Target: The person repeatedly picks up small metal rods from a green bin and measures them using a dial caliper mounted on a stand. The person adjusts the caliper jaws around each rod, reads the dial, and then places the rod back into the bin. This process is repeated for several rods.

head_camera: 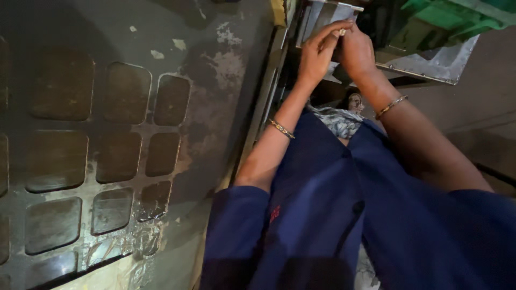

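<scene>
A big dark grid panel (97, 156) is taking up the left. Far right, a small pale bit (342, 32) is being pinched at the metal tray (441, 64) by the left hand (317, 53) and right hand (357, 51), both closed on it. Looks like it's being fitted; careful fingertip work is probably needed next.

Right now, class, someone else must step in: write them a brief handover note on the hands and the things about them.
Left hand: raised, fingers pinched together on a small pale piece.
Right hand: pressed against the left, fingertips on the same piece.
Both work at the edge of a grey metal tray, with a green machine part above it.
Done or left: cannot be told from this view.
A dark embossed metal panel stands at the left.
</scene>
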